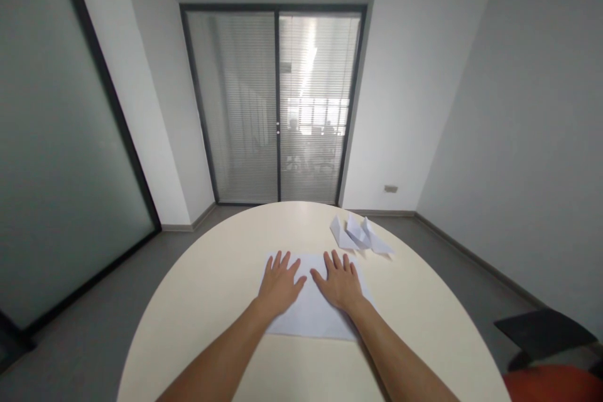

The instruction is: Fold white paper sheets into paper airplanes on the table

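A white sheet of paper (311,311) lies flat on a round cream table (211,276). My left hand (279,284) rests palm down on the sheet's left part, fingers spread and open. My right hand (340,282) lies flat on the right part, fingers also stretched out. The thumbs point toward each other over the middle of the sheet. Neither hand grips anything.
Several folded white paper planes (358,235) lie at the table's far right side. Beyond the table stands a glass sliding door with blinds (277,107). A dark chair part (541,330) and something orange-red (556,384) sit at the lower right.
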`<state>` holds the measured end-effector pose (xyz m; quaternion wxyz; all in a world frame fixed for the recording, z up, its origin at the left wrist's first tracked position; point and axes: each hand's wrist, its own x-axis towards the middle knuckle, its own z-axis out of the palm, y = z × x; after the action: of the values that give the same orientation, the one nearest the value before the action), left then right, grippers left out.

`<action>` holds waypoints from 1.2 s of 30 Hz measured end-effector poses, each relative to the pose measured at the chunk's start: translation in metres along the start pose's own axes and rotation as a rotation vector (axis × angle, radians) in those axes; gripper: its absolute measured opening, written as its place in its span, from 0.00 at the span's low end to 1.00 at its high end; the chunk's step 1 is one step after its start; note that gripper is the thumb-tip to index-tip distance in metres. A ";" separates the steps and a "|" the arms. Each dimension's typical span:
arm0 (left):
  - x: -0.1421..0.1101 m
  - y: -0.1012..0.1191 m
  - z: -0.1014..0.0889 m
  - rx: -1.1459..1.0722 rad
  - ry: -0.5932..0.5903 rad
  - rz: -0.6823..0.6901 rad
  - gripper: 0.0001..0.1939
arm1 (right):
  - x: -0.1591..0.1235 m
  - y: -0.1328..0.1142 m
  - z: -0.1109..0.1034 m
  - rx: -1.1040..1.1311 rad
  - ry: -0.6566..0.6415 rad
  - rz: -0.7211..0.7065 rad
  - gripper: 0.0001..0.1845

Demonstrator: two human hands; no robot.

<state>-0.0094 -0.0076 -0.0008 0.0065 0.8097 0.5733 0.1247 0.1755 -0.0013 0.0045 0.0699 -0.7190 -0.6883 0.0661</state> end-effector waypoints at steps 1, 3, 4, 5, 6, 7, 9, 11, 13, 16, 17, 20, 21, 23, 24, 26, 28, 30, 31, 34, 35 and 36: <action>-0.002 0.001 0.000 -0.009 -0.003 0.033 0.28 | 0.000 0.000 0.000 -0.003 0.005 -0.002 0.46; -0.006 0.003 -0.001 -0.044 -0.033 0.059 0.29 | 0.000 0.000 0.001 -0.007 0.015 -0.014 0.45; -0.007 0.003 -0.001 -0.058 -0.046 0.060 0.30 | 0.000 0.000 0.001 -0.008 0.020 -0.019 0.45; -0.008 0.004 -0.001 -0.068 -0.058 0.055 0.31 | 0.000 0.000 0.001 -0.009 0.026 -0.025 0.45; -0.009 0.004 -0.001 -0.073 -0.066 0.050 0.31 | 0.000 0.001 0.002 -0.011 0.032 -0.027 0.45; -0.009 0.004 -0.001 -0.075 -0.073 0.047 0.31 | 0.000 0.001 0.002 -0.013 0.037 -0.029 0.45; -0.009 0.004 -0.001 -0.075 -0.078 0.037 0.31 | 0.001 0.002 0.003 -0.016 0.042 -0.027 0.45; -0.008 0.005 0.000 -0.074 -0.075 0.021 0.31 | 0.001 0.002 0.003 -0.015 0.034 -0.024 0.45; -0.007 0.006 0.000 -0.071 -0.069 0.006 0.31 | 0.001 0.002 0.002 -0.013 0.022 -0.026 0.45; -0.007 0.006 -0.001 -0.067 -0.069 -0.001 0.31 | 0.001 0.001 0.001 -0.011 0.013 -0.029 0.44; -0.008 0.006 -0.001 -0.066 -0.070 -0.001 0.31 | 0.001 0.001 0.000 -0.010 0.013 -0.029 0.44; -0.008 0.006 -0.001 -0.070 -0.064 0.001 0.30 | 0.000 0.000 0.000 -0.008 0.015 -0.024 0.44; -0.008 0.006 -0.001 -0.073 -0.059 0.002 0.30 | 0.000 0.000 0.000 -0.008 0.014 -0.022 0.44; -0.008 0.006 -0.001 -0.075 -0.053 0.000 0.30 | 0.001 0.000 0.000 -0.011 0.007 -0.018 0.44; -0.008 0.006 -0.001 -0.075 -0.052 -0.002 0.30 | 0.001 0.000 0.000 -0.013 0.003 -0.016 0.44; -0.008 0.006 -0.001 -0.073 -0.053 -0.006 0.30 | 0.001 0.000 0.000 -0.016 0.000 -0.016 0.44; -0.008 0.007 -0.001 -0.070 -0.056 -0.010 0.30 | 0.000 0.000 -0.001 -0.015 0.001 -0.019 0.44; -0.008 0.007 -0.002 -0.069 -0.057 -0.011 0.30 | 0.000 -0.001 -0.001 -0.012 0.007 -0.021 0.44; -0.008 0.007 -0.002 -0.068 -0.057 -0.011 0.30 | 0.000 -0.001 -0.002 -0.011 0.008 -0.021 0.44; -0.008 0.007 -0.002 -0.064 -0.063 -0.015 0.30 | -0.001 -0.001 -0.002 -0.013 0.008 -0.021 0.44; -0.008 0.007 -0.002 -0.062 -0.067 -0.017 0.30 | -0.001 -0.001 -0.002 -0.015 0.006 -0.020 0.44; -0.008 0.007 -0.003 -0.061 -0.071 -0.018 0.30 | -0.001 -0.001 -0.002 -0.016 0.004 -0.020 0.44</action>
<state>-0.0057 -0.0178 0.0012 0.0527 0.8080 0.5759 0.1130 0.1749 -0.0019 0.0070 0.0662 -0.7128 -0.6958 0.0583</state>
